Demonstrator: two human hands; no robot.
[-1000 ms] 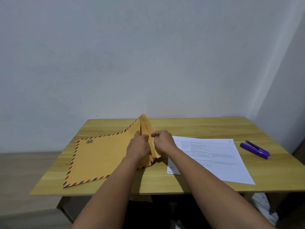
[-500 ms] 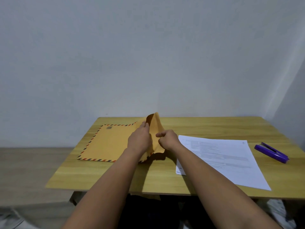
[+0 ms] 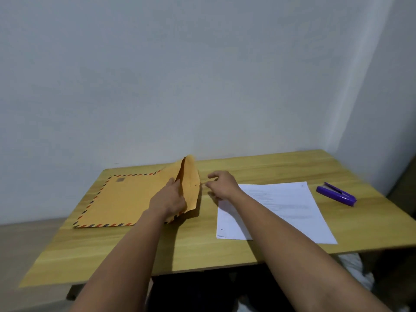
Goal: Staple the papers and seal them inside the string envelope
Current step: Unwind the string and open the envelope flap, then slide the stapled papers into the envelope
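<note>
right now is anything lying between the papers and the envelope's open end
Nothing lies on the table between them. Only the right hand hovers there, pinching something thin at the raised flap, which the left hand holds up.

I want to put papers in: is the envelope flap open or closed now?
Open. The flap stands raised off the envelope, held by the left hand; the right hand pinches near it.

Wood table [image 3: 202, 246], envelope [image 3: 126, 201] left, papers [image 3: 283, 208] mid, purple stapler [image 3: 336, 194] rt

Two bare forearms — no sleeves, watch or rings — end in the left hand [image 3: 167, 200] and right hand [image 3: 222, 185].
</note>
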